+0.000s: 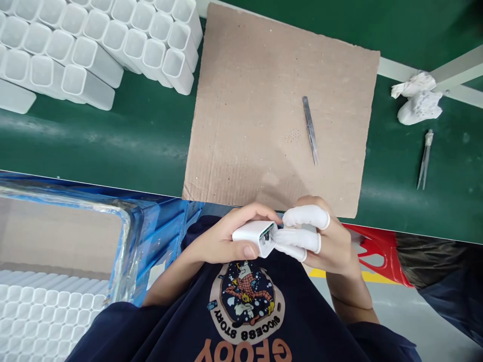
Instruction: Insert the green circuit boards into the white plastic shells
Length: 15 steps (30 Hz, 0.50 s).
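My left hand point(222, 236) is wrapped round a white plastic housing point(247, 232), thumb along the near side. Its open end faces right, and a green edge and some metallic parts show inside. White finger cots cover several fingertips of my right hand point(320, 236). Those fingers are pinched together at the housing's open end, and whatever they grip there is hidden. Both hands are in front of my chest, just off the table's near edge. Metal tweezers point(310, 130) lie beyond them on a cardboard sheet point(249, 100).
Many white open-ended housings point(154, 53) stand in rows at the back left of the green table point(151, 136). More fill a blue crate point(151, 226) at lower left. Crumpled white cloths point(418, 105) and second tweezers point(425, 160) lie right; a red stool point(385, 256) is below.
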{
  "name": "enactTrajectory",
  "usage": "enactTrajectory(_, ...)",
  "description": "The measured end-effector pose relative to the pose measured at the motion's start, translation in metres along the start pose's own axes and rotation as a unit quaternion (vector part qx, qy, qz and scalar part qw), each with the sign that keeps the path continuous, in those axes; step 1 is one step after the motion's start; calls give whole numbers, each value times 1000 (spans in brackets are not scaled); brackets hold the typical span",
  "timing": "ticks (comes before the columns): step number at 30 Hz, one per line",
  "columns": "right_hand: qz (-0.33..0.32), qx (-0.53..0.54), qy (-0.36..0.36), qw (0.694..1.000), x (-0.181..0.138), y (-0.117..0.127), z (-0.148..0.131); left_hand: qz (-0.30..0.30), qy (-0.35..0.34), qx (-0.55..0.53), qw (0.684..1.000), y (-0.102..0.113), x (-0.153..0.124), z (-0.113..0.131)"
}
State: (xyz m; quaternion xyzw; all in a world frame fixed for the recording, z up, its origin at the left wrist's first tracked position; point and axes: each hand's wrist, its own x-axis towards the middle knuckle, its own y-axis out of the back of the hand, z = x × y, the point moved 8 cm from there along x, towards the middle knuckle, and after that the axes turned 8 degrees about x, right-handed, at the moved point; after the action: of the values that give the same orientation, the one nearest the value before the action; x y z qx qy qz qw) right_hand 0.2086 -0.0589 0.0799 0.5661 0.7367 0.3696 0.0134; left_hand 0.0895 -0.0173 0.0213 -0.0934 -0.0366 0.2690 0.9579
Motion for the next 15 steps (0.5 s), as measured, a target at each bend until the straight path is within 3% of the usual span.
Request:
enactTrajectory(6,13,33,6,999,-2,-5,-11,0,15,-123,992,-7,-1,-7)
enactTrajectory(15,71,44,-35,996,-11,-3,-15,8,-36,-6,999,-3,1,0)
